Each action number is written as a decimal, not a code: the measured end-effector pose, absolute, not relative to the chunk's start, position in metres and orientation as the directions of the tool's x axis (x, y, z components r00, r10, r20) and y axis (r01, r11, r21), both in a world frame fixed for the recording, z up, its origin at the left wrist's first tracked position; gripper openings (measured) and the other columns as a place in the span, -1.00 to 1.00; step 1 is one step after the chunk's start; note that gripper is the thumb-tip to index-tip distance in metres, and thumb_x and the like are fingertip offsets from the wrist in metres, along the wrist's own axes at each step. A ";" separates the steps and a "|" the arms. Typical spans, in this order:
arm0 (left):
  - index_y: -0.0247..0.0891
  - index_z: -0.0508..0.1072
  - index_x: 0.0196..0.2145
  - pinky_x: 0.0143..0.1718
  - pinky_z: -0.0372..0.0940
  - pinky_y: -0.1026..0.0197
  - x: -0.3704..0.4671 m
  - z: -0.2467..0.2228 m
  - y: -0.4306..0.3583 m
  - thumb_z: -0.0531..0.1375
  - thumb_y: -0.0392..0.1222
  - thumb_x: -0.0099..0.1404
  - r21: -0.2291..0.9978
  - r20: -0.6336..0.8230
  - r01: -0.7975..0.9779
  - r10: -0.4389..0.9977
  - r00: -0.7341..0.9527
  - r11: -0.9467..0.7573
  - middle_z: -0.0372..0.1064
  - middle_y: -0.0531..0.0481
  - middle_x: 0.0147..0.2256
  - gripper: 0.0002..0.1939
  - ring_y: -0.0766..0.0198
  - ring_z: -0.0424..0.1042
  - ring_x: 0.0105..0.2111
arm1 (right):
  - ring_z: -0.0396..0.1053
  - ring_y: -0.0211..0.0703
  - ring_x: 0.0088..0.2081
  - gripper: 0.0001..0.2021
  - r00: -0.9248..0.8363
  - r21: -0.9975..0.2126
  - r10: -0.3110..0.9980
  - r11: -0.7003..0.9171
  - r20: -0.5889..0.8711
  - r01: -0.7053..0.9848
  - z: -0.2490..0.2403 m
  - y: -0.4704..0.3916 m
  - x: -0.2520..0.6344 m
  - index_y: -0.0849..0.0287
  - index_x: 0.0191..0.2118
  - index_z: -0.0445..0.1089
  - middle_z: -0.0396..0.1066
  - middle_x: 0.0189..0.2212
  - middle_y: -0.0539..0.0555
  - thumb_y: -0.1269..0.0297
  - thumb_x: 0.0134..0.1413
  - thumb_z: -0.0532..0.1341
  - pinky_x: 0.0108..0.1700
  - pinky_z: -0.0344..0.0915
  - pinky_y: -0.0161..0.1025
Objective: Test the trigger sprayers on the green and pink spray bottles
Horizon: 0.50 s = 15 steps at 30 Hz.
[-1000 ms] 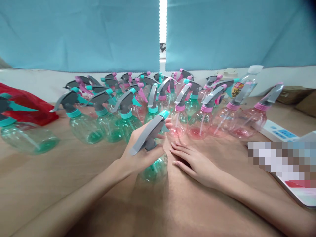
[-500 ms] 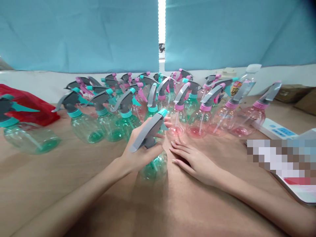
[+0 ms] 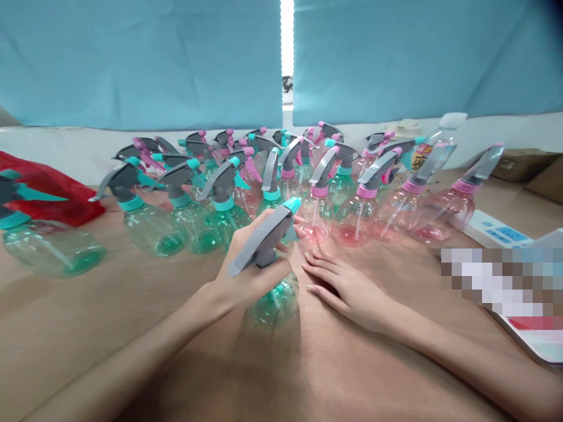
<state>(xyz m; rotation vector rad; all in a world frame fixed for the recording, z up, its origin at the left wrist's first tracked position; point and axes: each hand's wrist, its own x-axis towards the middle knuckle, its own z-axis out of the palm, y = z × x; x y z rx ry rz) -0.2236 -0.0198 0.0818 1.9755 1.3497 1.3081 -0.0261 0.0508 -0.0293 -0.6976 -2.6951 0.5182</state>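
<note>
My left hand [image 3: 246,269] is wrapped around the neck of a green spray bottle [image 3: 273,302] with a grey trigger head and a turquoise nozzle. The bottle is near the middle of the table, its nozzle pointing away to the right; my fingers hide its collar. Flat on the wood, just right of that bottle, rests my right hand [image 3: 347,287], fingers stretched out and holding nothing. Close beyond its fingertips are a pink spray bottle [image 3: 316,214] and another pink spray bottle [image 3: 355,220].
Several more green and pink spray bottles stand in rows behind, among them a green one [image 3: 152,225]. A red bag [image 3: 57,199] lies at left. At right are a white device with blue buttons [image 3: 497,230], a clear drink bottle [image 3: 442,140] and cardboard boxes [image 3: 523,167].
The held spray bottle's head has tipped slightly, its nozzle shifting a little to the right. My left hand keeps its grip, and my right hand has stayed in place.
</note>
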 end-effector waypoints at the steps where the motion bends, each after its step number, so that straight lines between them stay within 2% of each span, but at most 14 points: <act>1: -0.24 0.36 -0.24 -0.34 0.33 0.23 -0.224 0.082 -0.020 0.05 -0.43 -0.08 0.742 0.465 0.505 0.881 0.086 -0.441 0.35 0.03 -0.32 -0.61 0.30 0.35 -0.40 | 0.10 0.07 0.29 -0.51 -0.835 -0.412 0.513 0.817 0.198 0.403 -0.029 0.051 -0.026 0.26 0.21 0.29 0.20 0.25 0.19 0.07 0.34 -0.01 0.28 0.10 0.10; 4: -0.21 0.29 -0.31 -0.45 0.20 0.24 -0.225 0.082 -0.020 0.04 -0.41 -0.08 0.728 0.460 0.536 0.884 0.082 -0.428 0.17 0.13 -0.45 -0.69 0.36 0.18 -0.53 | 0.10 0.09 0.28 -0.51 -0.837 -0.409 0.511 0.818 0.195 0.404 -0.028 0.051 -0.026 0.28 0.21 0.29 0.20 0.25 0.20 0.07 0.34 -0.01 0.28 0.11 0.11; 9: -0.16 0.14 -0.43 -0.58 -0.02 0.25 -0.226 0.082 -0.020 0.05 -0.37 -0.07 0.750 0.429 0.532 0.901 0.061 -0.393 -0.08 0.21 -0.55 -0.79 0.38 -0.04 -0.63 | 0.11 0.11 0.28 -0.51 -0.832 -0.416 0.511 0.819 0.216 0.395 -0.026 0.050 -0.027 0.30 0.20 0.29 0.22 0.23 0.22 0.08 0.33 0.00 0.27 0.12 0.13; 11: -0.17 0.18 -0.41 -0.58 -0.01 0.25 -0.225 0.082 -0.021 0.05 -0.38 -0.06 0.750 0.427 0.533 0.902 0.063 -0.392 -0.05 0.21 -0.56 -0.79 0.39 -0.05 -0.63 | 0.11 0.11 0.28 -0.51 -0.833 -0.416 0.507 0.822 0.223 0.389 -0.026 0.050 -0.027 0.30 0.19 0.30 0.22 0.23 0.23 0.08 0.33 0.01 0.27 0.12 0.14; 15: -0.19 0.26 -0.39 -0.54 0.11 0.28 -0.223 0.083 -0.022 0.04 -0.38 -0.05 0.716 0.465 0.570 0.884 0.041 -0.403 0.16 0.14 -0.49 -0.79 0.39 0.10 -0.60 | 0.11 0.09 0.28 -0.52 -0.835 -0.418 0.503 0.824 0.225 0.383 -0.029 0.051 -0.027 0.27 0.20 0.30 0.20 0.24 0.23 0.09 0.33 0.01 0.28 0.10 0.13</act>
